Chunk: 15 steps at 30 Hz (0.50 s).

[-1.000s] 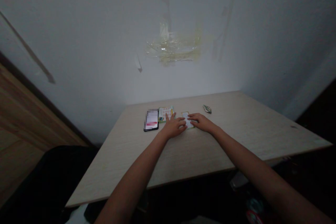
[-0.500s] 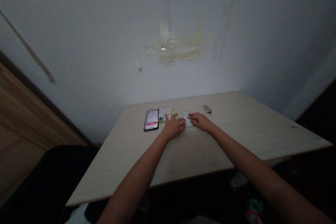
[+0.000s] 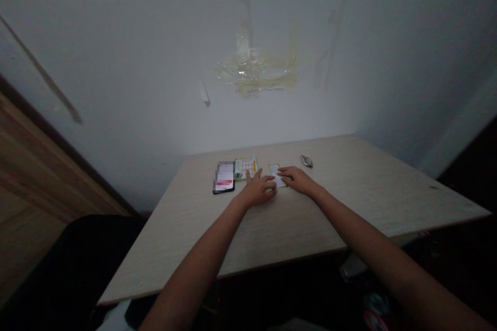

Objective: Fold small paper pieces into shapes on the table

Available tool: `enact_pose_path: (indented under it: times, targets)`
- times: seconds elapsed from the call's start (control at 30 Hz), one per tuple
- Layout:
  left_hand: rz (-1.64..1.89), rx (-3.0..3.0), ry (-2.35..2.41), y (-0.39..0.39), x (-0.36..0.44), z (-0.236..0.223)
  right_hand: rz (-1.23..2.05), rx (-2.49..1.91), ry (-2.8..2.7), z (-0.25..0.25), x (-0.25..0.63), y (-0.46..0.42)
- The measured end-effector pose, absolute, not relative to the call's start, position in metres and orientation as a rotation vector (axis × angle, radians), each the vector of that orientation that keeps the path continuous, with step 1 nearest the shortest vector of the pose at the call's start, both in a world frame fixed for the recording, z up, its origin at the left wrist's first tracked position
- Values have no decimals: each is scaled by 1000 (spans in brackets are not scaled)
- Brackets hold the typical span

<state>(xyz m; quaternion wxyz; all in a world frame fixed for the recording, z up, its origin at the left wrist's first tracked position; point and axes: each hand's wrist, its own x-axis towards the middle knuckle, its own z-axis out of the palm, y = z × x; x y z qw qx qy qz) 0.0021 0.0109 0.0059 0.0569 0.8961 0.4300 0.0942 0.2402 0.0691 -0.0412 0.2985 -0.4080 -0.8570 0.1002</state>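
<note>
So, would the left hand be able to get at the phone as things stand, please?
Probably yes: the phone lies on the table, just left of the left hand, with nothing on top, and the flat card beside it should hardly hinder.

phone screen: partly pixelated | printed slip: too small for me to read, right hand covering part | left arm: cut off below

The card at the right grip was white, edged yellow-green. Beyond the left grip, a pale leaflet bore pinkish rows; leftward, a black phone showed a red-banded screen. The desk beneath was pale beige.
</note>
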Motion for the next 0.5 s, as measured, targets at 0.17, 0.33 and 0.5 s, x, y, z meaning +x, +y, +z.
enact_pose_path:
  times: [0.17,0.33,0.5]
  targets:
    - [316,2695,1301,11,1,5,290,-1069,-2276,-42,241,70]
    - [460,2597,1317,14,-3,2,303,-1059,-2269,-42,242,70]
    - [567,2544,1365,14,-6,3,277,-1046,-2296,-40,241,67]
